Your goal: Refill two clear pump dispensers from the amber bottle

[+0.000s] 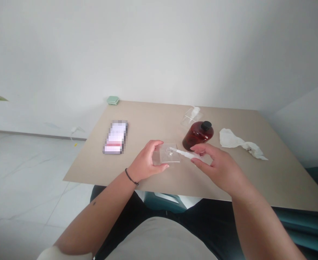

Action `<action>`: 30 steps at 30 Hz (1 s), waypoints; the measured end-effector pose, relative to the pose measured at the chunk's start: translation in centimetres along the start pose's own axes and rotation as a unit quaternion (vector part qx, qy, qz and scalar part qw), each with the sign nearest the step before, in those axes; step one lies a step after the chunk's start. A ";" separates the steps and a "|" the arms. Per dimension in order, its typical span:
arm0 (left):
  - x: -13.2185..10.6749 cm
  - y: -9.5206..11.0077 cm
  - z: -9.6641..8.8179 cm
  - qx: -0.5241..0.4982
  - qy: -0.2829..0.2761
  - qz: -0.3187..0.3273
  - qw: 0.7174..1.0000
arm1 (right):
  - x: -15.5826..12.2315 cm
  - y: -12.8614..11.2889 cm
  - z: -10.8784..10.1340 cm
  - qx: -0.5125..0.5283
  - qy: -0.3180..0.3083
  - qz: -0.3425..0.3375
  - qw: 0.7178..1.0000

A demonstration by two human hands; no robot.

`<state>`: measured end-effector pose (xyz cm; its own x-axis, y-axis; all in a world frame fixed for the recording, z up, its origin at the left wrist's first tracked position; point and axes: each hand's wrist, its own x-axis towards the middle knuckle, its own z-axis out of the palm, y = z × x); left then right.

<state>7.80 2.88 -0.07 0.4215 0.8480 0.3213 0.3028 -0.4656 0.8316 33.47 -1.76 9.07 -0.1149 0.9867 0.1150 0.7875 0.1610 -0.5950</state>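
My left hand (148, 160) grips a clear square plastic piece (172, 157) by its left side, thumb in front and fingers behind. A round clear feature shows near the middle of that piece. Between the thumb and fingers of my right hand (213, 162) is a slim white tube with a narrow tip (184, 154), slanting to the left. Its tip lies at the round feature; whether it touches, I cannot tell. Just behind my right hand stands a dark red-brown bottle (197, 135) with a black cap.
Behind the bottle lies another clear square piece (187, 117) with a white object on it. A crumpled white tissue (240, 142) is at right. On the left lies a phone (116, 137) with a blurred screen. A small green case (112, 100) sits at the table's back left corner.
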 end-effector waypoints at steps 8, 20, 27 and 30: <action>0.0 -0.2 0.1 -0.005 0.006 -0.013 1.000 | -0.2 1.0 1.4 0.079 0.020 0.045 0.996; 0.1 -0.8 0.1 0.022 0.043 -0.039 0.998 | -1.3 4.7 5.1 0.219 0.077 0.148 0.961; 0.0 -1.0 -0.1 0.032 0.067 -0.070 0.995 | -1.6 4.5 6.0 0.141 0.095 0.191 0.967; 0.0 -1.2 -0.1 0.034 0.073 -0.078 0.994 | -1.6 4.3 6.2 0.118 0.099 0.194 0.969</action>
<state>7.38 3.41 -1.02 0.2381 0.9365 0.2574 0.4145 -0.3376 0.8451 33.29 -2.55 1.44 0.2998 0.9538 -0.0170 0.5849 -0.1979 -0.7866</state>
